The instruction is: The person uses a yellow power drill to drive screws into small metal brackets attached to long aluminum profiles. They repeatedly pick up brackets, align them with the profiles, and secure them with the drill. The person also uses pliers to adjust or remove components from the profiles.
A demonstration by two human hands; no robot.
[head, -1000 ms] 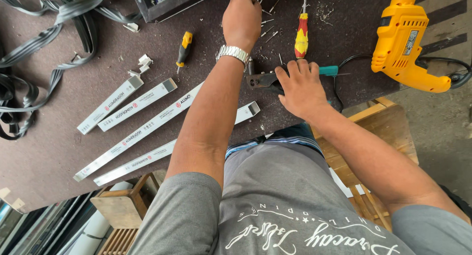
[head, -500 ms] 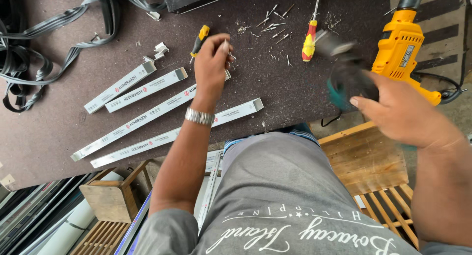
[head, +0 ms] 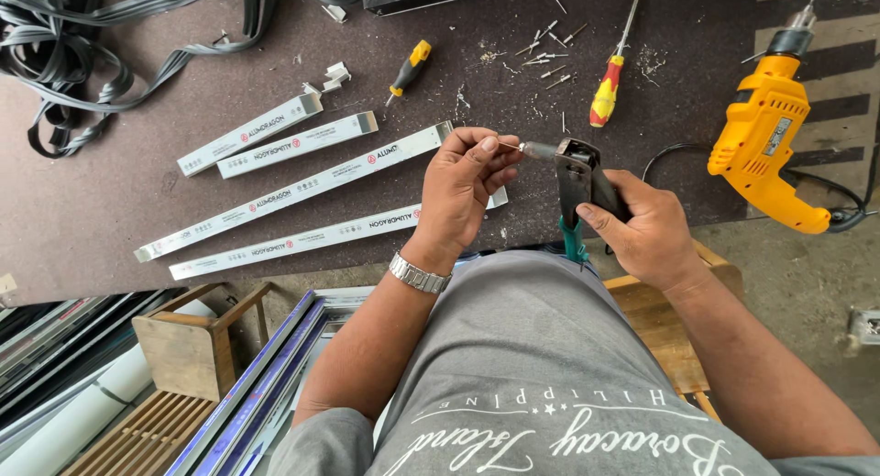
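Two bare hands meet over the near edge of a dark brown worktable (head: 137, 192). The left hand (head: 463, 187) has its thumb and fingertips pressed together, pinching a thin metal rivet (head: 510, 147) by its pin, and the rivet's body sits at the nose of a hand riveter (head: 573, 178). The right hand (head: 646, 224) is wrapped tight around the riveter's handles, fingers curled closed, with a green grip end showing just below the palm. A metal wristwatch (head: 417, 274) sits on the left wrist. Left of the hands, four white aluminium strips (head: 293, 187) lie flat on the table, roughly parallel and slanting up to the right; the nearest one passes under the left hand. Farther away lie a short yellow-and-black screwdriver (head: 408, 71) and, to its right, a longer red-and-yellow screwdriver (head: 610, 77), with loose rivets (head: 545, 49) scattered between them. A yellow electric drill (head: 765, 141) lies at the right side of the table, well apart from the hands, its cord running off the right edge. Coils of grey rubber gasket (head: 82, 45) are heaped at the far left corner. A small wooden stool (head: 188, 343) stands near, below the table's edge on the left.
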